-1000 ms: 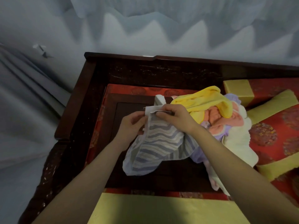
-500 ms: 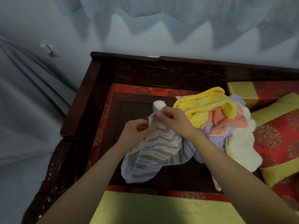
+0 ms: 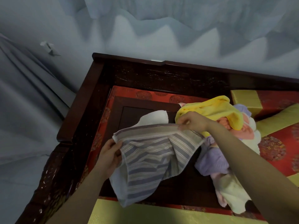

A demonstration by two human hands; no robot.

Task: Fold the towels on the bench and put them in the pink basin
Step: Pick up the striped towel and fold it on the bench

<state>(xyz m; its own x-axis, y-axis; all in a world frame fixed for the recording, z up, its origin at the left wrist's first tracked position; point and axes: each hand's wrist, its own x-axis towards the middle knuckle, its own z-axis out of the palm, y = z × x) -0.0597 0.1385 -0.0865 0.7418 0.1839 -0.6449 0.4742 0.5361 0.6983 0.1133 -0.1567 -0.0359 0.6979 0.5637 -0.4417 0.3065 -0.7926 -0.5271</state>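
Note:
A grey and blue striped towel (image 3: 150, 160) hangs spread over the dark wooden bench (image 3: 182, 188). My left hand (image 3: 110, 156) pinches its left top corner. My right hand (image 3: 192, 122) pinches the top hem at the right, so the hem is stretched between both hands. To the right lies a heap of towels: a yellow one (image 3: 213, 110) on top, a pink one (image 3: 244, 128), a lilac one (image 3: 212, 162) and a cream one (image 3: 233, 193). No pink basin is in view.
The bench has a carved dark backrest (image 3: 169, 76) and a left armrest (image 3: 79, 107). Red and gold cushions (image 3: 278, 143) lie to the right, and a gold cushion edge (image 3: 145, 214) runs along the front. Pale draped cloth (image 3: 29, 110) hangs at the left.
My hands have moved apart along the striped towel's top hem, the left one down and left, the right one to the right. The bunched towel now hangs spread open.

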